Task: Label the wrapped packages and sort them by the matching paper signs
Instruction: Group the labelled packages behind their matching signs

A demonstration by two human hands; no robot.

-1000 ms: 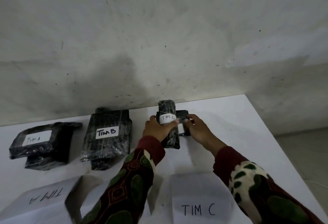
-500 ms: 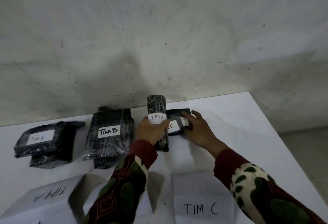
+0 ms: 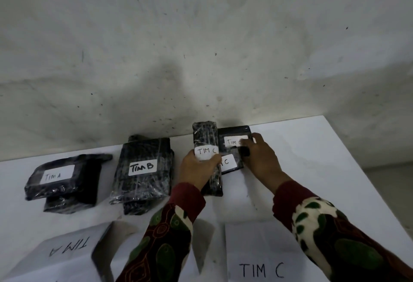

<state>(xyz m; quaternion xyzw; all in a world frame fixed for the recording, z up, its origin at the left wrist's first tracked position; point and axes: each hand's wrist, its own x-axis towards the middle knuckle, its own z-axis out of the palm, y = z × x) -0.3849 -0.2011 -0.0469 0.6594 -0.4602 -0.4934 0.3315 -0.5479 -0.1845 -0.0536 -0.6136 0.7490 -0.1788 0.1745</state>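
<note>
My left hand (image 3: 197, 171) grips a long black wrapped package (image 3: 206, 138) with a white "TIM C" label, held upright on its edge on the white table (image 3: 312, 170). To its right lie flat black packages (image 3: 234, 147) that show two "TIM C" labels. My right hand (image 3: 260, 159) rests its fingers on the upper one, at the label's right end. A paper sign reading "TIM C" (image 3: 261, 259) lies at the table's front. A stack labelled "TIM B" (image 3: 143, 170) and a stack labelled "TIM A" (image 3: 62, 179) sit to the left.
A folded paper sign reading "TIM A" (image 3: 67, 250) lies upside down at the front left. A stained grey wall (image 3: 201, 47) rises right behind the table. The table's right edge (image 3: 368, 179) drops to a grey floor.
My left hand has stood the long package higher and nearer the wall. My right hand has slid the small package up, and a second "TIM C" label now shows beneath it.
</note>
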